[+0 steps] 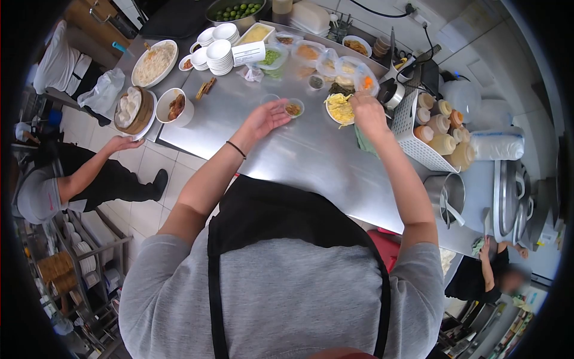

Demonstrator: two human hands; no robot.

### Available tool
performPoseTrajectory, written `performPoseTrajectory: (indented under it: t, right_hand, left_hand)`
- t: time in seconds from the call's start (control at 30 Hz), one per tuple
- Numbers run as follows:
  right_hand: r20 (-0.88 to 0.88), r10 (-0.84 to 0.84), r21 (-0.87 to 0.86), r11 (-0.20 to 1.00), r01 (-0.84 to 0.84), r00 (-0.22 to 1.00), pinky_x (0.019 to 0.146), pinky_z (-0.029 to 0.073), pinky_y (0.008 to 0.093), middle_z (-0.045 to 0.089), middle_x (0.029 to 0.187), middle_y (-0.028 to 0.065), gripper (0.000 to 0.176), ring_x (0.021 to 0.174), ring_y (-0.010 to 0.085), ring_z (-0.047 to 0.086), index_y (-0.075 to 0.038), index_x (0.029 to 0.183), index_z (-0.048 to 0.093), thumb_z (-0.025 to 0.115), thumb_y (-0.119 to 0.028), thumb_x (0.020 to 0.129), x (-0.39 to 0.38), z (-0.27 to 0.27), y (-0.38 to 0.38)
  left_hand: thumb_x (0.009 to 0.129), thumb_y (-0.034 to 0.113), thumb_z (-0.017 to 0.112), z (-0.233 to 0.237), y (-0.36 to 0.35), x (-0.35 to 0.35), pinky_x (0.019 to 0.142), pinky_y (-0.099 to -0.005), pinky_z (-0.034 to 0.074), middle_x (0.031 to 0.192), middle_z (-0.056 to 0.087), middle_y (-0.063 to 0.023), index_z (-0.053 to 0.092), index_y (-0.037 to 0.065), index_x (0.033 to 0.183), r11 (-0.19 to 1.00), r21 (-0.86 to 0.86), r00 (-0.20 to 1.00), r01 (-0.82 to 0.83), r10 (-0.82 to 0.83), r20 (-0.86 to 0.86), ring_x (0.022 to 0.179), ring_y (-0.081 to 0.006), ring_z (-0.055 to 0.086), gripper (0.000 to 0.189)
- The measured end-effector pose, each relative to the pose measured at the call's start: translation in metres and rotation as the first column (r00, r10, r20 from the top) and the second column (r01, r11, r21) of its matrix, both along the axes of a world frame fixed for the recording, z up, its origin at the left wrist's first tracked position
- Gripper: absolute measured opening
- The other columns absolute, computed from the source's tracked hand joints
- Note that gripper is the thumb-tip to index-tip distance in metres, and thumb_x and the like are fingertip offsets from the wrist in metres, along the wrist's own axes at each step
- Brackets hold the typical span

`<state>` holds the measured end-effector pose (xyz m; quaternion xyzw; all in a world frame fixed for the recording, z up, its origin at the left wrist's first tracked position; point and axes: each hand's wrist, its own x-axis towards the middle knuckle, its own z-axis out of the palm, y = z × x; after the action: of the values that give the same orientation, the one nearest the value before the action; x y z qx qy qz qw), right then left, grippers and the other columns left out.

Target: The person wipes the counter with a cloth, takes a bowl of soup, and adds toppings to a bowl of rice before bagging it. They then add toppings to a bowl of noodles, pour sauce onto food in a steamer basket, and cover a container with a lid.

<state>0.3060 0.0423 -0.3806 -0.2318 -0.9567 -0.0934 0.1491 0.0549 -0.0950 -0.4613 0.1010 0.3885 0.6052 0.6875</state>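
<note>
My left hand (pixel 270 118) reaches over the steel table, its fingers curved against a small clear cup (pixel 293 109) with a little chopped food inside. Behind that hand lies the clear rim of another small cup or lid (pixel 271 97). Over the right edge of a white bowl (pixel 328 112) heaped with yellow shredded egg (pixel 341 106), my right hand (pixel 369 112) is closed, fingers downward. I cannot tell what its fingers pinch. Dark leafy food (pixel 341 89) sits just behind the egg, and a small cup of dark seasoning (pixel 316 82) stands between the hands, farther back.
Stacked white cups (pixel 219 57) and bagged ingredients (pixel 309 51) line the back. At left are a fried-chicken tub (pixel 174 106), a bamboo steamer (pixel 136 110) and a rice bowl (pixel 155 64). A basket of sauce bottles (pixel 427 134) stands right. A co-worker's hand (pixel 124 143) supports the steamer's plate.
</note>
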Motion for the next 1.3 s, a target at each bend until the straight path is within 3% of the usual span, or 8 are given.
performPoseTrajectory:
  t: [0.17, 0.23, 0.4, 0.5, 0.67, 0.97, 1.2, 1.3]
  right_hand:
    - [-0.147, -0.034, -0.038, 0.999, 0.029, 0.989, 0.070, 0.046, 0.0366, 0.058, 0.081, 0.0133, 0.014, 0.081, 0.0282, 0.057, -0.002, 0.078, 0.059, 0.056, -0.001, 0.065, 0.013, 0.010, 0.007]
    - [-0.224, -0.179, -0.186, 0.973, 0.138, 0.958, 0.071, 0.046, 0.0379, 0.058, 0.084, 0.0122, 0.017, 0.083, 0.0290, 0.056, -0.004, 0.083, 0.061, 0.058, 0.000, 0.067, 0.018, 0.023, 0.004]
    - [-0.308, -0.157, -0.208, 0.973, 0.095, 0.938, 0.065, 0.045, 0.0350, 0.058, 0.081, 0.0095, 0.016, 0.072, 0.0275, 0.057, -0.003, 0.085, 0.061, 0.061, -0.001, 0.069, 0.029, 0.051, 0.004]
    - [-0.334, -0.235, -0.361, 0.927, 0.107, 0.913, 0.067, 0.045, 0.0376, 0.058, 0.083, 0.0111, 0.018, 0.075, 0.0305, 0.057, -0.004, 0.086, 0.061, 0.061, -0.001, 0.069, 0.028, 0.073, -0.003]
    - [-0.420, -0.206, -0.406, 0.913, 0.020, 0.884, 0.062, 0.045, 0.0329, 0.058, 0.080, 0.0096, 0.016, 0.069, 0.0251, 0.057, -0.003, 0.085, 0.061, 0.062, -0.003, 0.070, 0.020, 0.101, -0.018]
    - [-0.469, -0.119, -0.374, 0.924, -0.075, 0.875, 0.060, 0.045, 0.0305, 0.057, 0.078, 0.0082, 0.014, 0.065, 0.0225, 0.057, -0.003, 0.084, 0.061, 0.062, -0.003, 0.070, -0.005, 0.114, -0.036]
    - [-0.428, -0.068, -0.378, 0.919, -0.110, 0.901, 0.062, 0.045, 0.0288, 0.057, 0.079, 0.0092, 0.016, 0.069, 0.0224, 0.057, -0.002, 0.085, 0.060, 0.061, 0.001, 0.070, -0.020, 0.086, -0.032]
    - [-0.363, -0.001, -0.295, 0.949, -0.114, 0.932, 0.065, 0.045, 0.0343, 0.056, 0.079, 0.0102, 0.017, 0.072, 0.0272, 0.056, -0.003, 0.085, 0.061, 0.061, 0.000, 0.069, -0.025, 0.071, -0.033]
  left_hand:
    - [0.087, 0.019, 0.047, 0.002, 0.002, 0.002, 0.091, -0.0355, 0.043, 0.114, 0.046, -0.0136, 0.045, -0.002, 0.116, 1.000, 0.001, 1.000, -0.002, 0.002, 0.017, 0.101, -0.0246, 0.050, 0.035]
    - [0.087, 0.019, 0.047, 0.003, 0.006, 0.005, 0.094, -0.0362, 0.041, 0.119, 0.043, -0.0144, 0.044, -0.002, 0.116, 0.999, 0.036, 1.000, 0.000, 0.000, 0.000, 0.106, -0.0258, 0.047, 0.036]
    - [0.087, 0.020, 0.047, 0.003, 0.019, 0.013, 0.096, -0.0372, 0.039, 0.122, 0.040, -0.0176, 0.041, -0.003, 0.120, 0.997, 0.069, 0.999, 0.035, -0.036, 0.010, 0.109, -0.0271, 0.045, 0.041]
    - [0.087, 0.020, 0.046, 0.010, 0.024, 0.021, 0.095, -0.0377, 0.039, 0.124, 0.038, -0.0200, 0.039, -0.004, 0.122, 0.996, 0.070, 0.998, 0.056, -0.057, 0.010, 0.110, -0.0289, 0.044, 0.043]
    - [0.087, 0.020, 0.046, 0.012, 0.030, 0.029, 0.097, -0.0382, 0.037, 0.125, 0.034, -0.0200, 0.039, -0.001, 0.124, 0.994, 0.056, 0.995, 0.099, -0.097, -0.028, 0.112, -0.0276, 0.042, 0.044]
    - [0.086, 0.019, 0.046, 0.023, 0.025, 0.027, 0.096, -0.0380, 0.038, 0.125, 0.032, -0.0198, 0.038, -0.001, 0.124, 0.994, 0.081, 0.997, 0.074, -0.076, 0.017, 0.108, -0.0266, 0.044, 0.045]
    - [0.085, 0.018, 0.047, 0.056, 0.016, 0.028, 0.094, -0.0390, 0.040, 0.112, 0.048, -0.0186, 0.040, -0.002, 0.122, 0.988, 0.152, 0.997, 0.038, -0.049, 0.068, 0.103, -0.0274, 0.051, 0.043]
    - [0.085, 0.019, 0.047, 0.063, 0.012, 0.027, 0.092, -0.0372, 0.042, 0.112, 0.050, -0.0180, 0.040, -0.002, 0.121, 0.984, 0.174, 0.998, 0.030, -0.038, 0.042, 0.103, -0.0262, 0.052, 0.042]
